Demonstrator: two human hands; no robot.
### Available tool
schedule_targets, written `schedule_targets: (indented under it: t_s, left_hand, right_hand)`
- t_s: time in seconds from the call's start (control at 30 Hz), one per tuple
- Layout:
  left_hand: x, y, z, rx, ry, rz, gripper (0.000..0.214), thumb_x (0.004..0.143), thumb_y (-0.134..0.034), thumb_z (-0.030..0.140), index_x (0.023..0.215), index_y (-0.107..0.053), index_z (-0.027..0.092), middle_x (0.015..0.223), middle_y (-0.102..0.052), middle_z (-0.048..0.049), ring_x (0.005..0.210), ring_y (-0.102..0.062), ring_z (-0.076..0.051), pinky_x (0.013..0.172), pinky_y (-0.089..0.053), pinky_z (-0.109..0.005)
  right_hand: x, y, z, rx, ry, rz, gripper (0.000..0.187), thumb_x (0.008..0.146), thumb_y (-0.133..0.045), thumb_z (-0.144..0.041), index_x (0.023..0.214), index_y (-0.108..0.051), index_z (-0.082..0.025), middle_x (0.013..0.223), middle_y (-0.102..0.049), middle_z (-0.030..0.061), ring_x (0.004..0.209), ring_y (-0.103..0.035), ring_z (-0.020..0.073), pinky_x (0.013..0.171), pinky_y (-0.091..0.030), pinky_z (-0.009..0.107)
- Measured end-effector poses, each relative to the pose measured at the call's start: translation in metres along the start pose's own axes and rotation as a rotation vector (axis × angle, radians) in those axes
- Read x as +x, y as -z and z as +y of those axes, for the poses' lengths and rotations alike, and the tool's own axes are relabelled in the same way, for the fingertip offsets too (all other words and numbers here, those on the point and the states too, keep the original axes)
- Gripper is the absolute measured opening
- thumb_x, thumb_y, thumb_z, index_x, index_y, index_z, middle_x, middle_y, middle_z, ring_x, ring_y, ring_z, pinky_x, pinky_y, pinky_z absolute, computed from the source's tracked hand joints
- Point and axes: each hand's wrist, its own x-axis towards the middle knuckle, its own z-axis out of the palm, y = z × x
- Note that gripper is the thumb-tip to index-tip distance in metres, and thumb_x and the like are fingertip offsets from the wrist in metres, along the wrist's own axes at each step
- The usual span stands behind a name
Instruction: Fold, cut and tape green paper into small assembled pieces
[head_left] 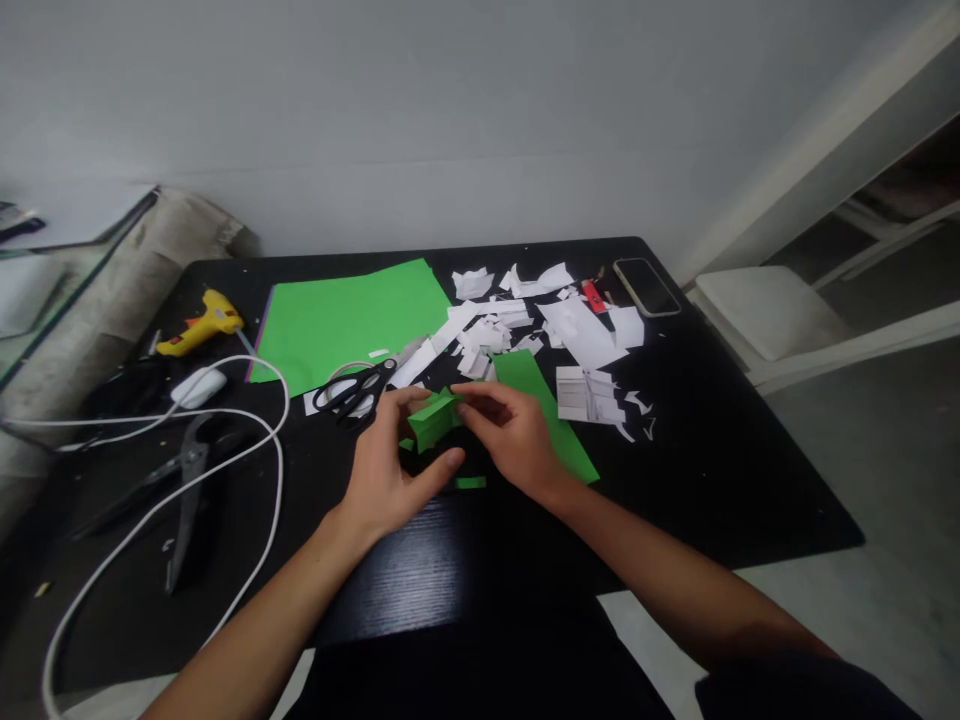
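Observation:
A small folded piece of green paper (436,420) is held up between my hands above the black table. My right hand (514,435) pinches its right end between thumb and fingers. The fingers of my left hand (394,470) curl round its left side, while the thumb stretches out below it; my fingertips there are partly hidden. Beneath my right hand lies a green paper strip (544,410). A small green scrap (471,482) rests just below the folded piece. Black-handled scissors (354,392) lie beyond my left hand.
Green sheets (352,320) and white paper scraps (577,330) cover the back of the table (720,480). A yellow glue gun (204,322), a looping white cable (279,480) and dark pliers-like shears (189,490) lie at left. A phone (646,287) sits back right, near a red object (592,296).

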Motion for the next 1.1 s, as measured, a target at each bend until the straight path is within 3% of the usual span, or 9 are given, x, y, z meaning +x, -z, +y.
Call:
schedule_targets:
  t_s: [0.17,0.3,0.5,0.73,1.1]
  left_hand:
    - [0.0008,-0.0068,0.006,0.102,-0.019,0.083,0.023,0.098,-0.067,0.027,0.12,-0.06,0.022,0.102,-0.076,-0.0033,0.086,-0.075,-0.019,0.075,-0.058,-0.03]
    - [0.0006,-0.0082,0.0045,0.064,-0.011,0.124,0.013,0.1,-0.066,0.024,0.113,-0.066,0.023,0.099,-0.077,-0.0015,0.087,-0.075,-0.018,0.079,-0.058,-0.029]
    - [0.0007,-0.0072,0.0006,-0.006,0.006,0.203,0.011,0.096,-0.072,0.022,0.107,-0.072,0.022,0.1,-0.079,-0.0017,0.089,-0.076,-0.019,0.083,-0.06,-0.031]
    - [0.0021,-0.0058,0.0,0.005,-0.033,0.224,0.012,0.095,-0.074,0.019,0.106,-0.075,0.022,0.101,-0.08,-0.0019,0.093,-0.076,-0.018,0.085,-0.059,-0.03]
    - [0.0027,-0.0066,0.0014,0.009,-0.018,0.295,0.015,0.09,-0.08,0.021,0.104,-0.074,0.022,0.095,-0.079,0.0003,0.086,-0.075,-0.016,0.08,-0.06,-0.029]
  right_hand:
    - [-0.0052,-0.0044,0.0005,-0.073,0.061,0.021,0.018,0.089,-0.078,-0.025,0.106,-0.084,-0.025,0.101,-0.085,0.0054,0.088,-0.081,0.0216,0.084,-0.067,0.039]
    - [-0.0088,-0.0074,0.0002,-0.11,0.086,-0.004,0.019,0.09,-0.077,-0.025,0.108,-0.084,-0.024,0.104,-0.086,0.0067,0.089,-0.081,0.0232,0.085,-0.067,0.041]
    - [-0.0105,-0.0085,-0.0004,0.002,0.019,-0.042,0.024,0.089,-0.08,-0.025,0.112,-0.082,-0.023,0.105,-0.086,0.0073,0.094,-0.083,0.0239,0.087,-0.068,0.041]
    - [-0.009,-0.0079,-0.0024,0.106,-0.087,-0.037,0.016,0.083,-0.087,-0.027,0.095,-0.079,-0.022,0.095,-0.084,0.0052,0.092,-0.083,0.023,0.086,-0.067,0.038]
    - [-0.0069,-0.0082,-0.0033,0.183,-0.159,-0.084,0.017,0.081,-0.089,-0.03,0.096,-0.084,-0.025,0.098,-0.085,0.0039,0.093,-0.081,0.0221,0.092,-0.068,0.042]
